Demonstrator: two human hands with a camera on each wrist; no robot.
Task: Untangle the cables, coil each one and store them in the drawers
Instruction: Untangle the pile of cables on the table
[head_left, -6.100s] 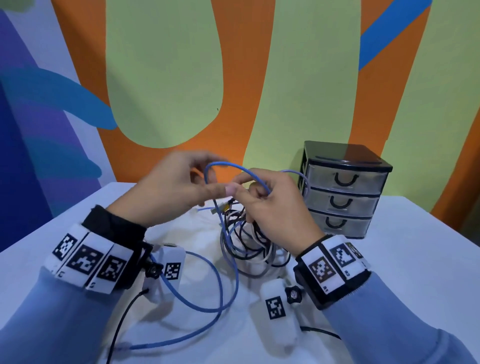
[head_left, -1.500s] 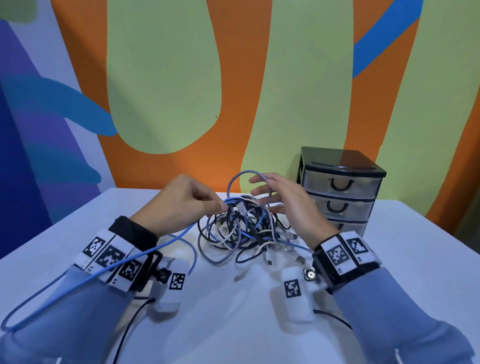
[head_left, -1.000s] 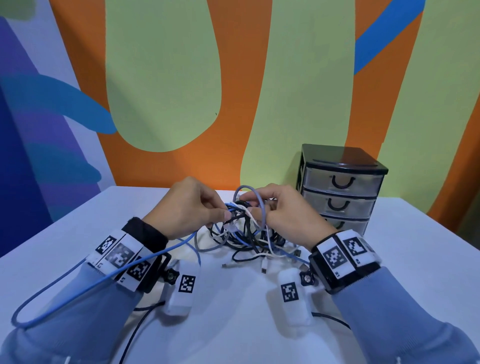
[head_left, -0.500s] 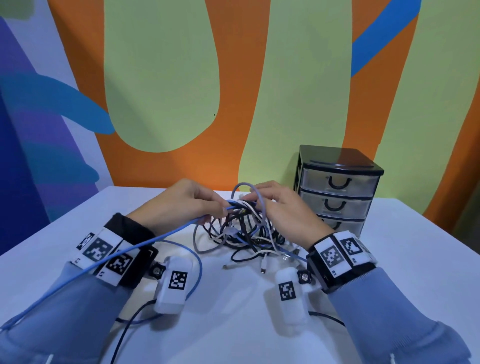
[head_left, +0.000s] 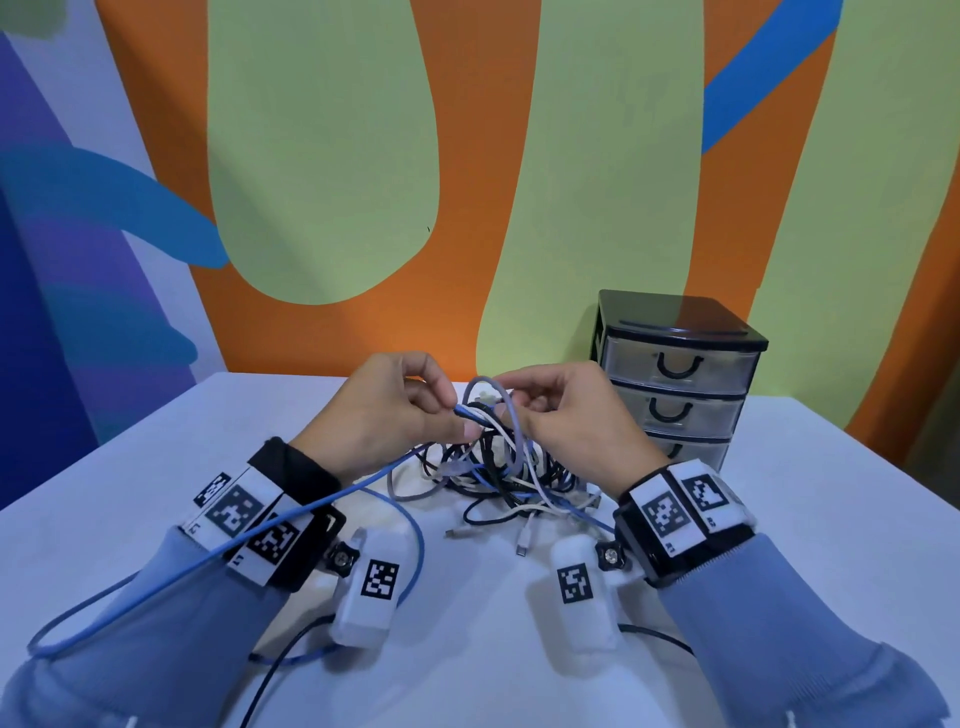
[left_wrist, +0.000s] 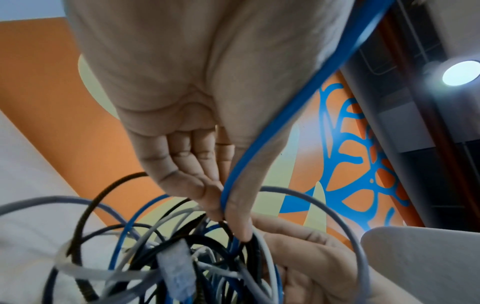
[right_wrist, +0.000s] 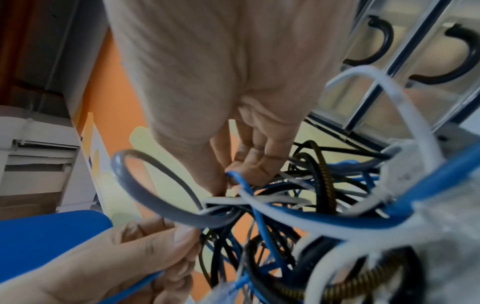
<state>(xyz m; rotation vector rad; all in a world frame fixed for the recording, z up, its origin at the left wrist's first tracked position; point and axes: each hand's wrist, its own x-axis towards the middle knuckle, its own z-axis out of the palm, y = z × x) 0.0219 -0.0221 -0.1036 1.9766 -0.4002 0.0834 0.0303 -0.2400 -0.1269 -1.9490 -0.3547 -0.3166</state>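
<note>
Head view: left hand (head_left: 387, 415) pinches the blue cable (head_left: 291, 519); right hand (head_left: 571, 415) fingers clamp strands of the cable tangle (head_left: 509, 467) on the table (head_left: 467, 649), beside the drawers (head_left: 675, 379).

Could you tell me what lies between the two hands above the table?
In the head view, a grey cable loop atop the tangled cables lies between left hand and right hand.

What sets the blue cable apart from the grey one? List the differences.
The left hand pinches the blue cable, while no clear grip shows on the grey cable. The blue cable trails long over that wrist. The grey cable arches in a short upright loop. Both feed into the tangle.
</note>
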